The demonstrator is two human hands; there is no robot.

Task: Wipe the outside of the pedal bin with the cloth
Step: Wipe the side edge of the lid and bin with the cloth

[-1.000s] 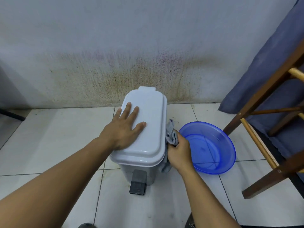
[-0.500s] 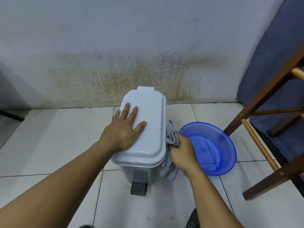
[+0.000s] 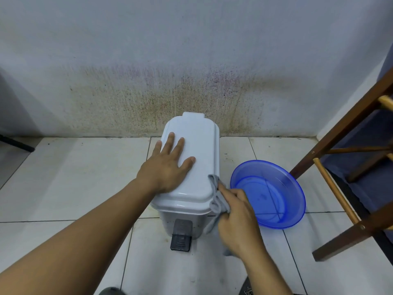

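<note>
Left hand (image 3: 167, 170) first: I have it lying flat on the lid (image 3: 198, 143) of the pedal bin (image 3: 167, 222), fingers straight and slightly spread, thumb out to the side, palm pressing near the lid's left front part. My right hand (image 3: 239, 217) is at the bin's right front corner, fingers curled round the bunched grey cloth (image 3: 217, 204) and holding it against the edge just below the lid's rim. A fold of cloth sticks up over the rim, and a loose tail hangs down beside the bin's body.

The bin itself stands upright on the pale tiled floor (image 3: 74, 177), its back close to the stained white wall (image 3: 191, 60), lid closed. Its dark pedal (image 3: 180, 240) juts out at the front base, resting near the floor.

Just to the right of the bin sits a translucent blue basin (image 3: 276, 201), near my right hand; I cannot tell whether it holds water. Further right, a wooden frame (image 3: 340, 133) with light rungs stands on the floor, with dark blue fabric (image 3: 365, 188) behind it.
</note>
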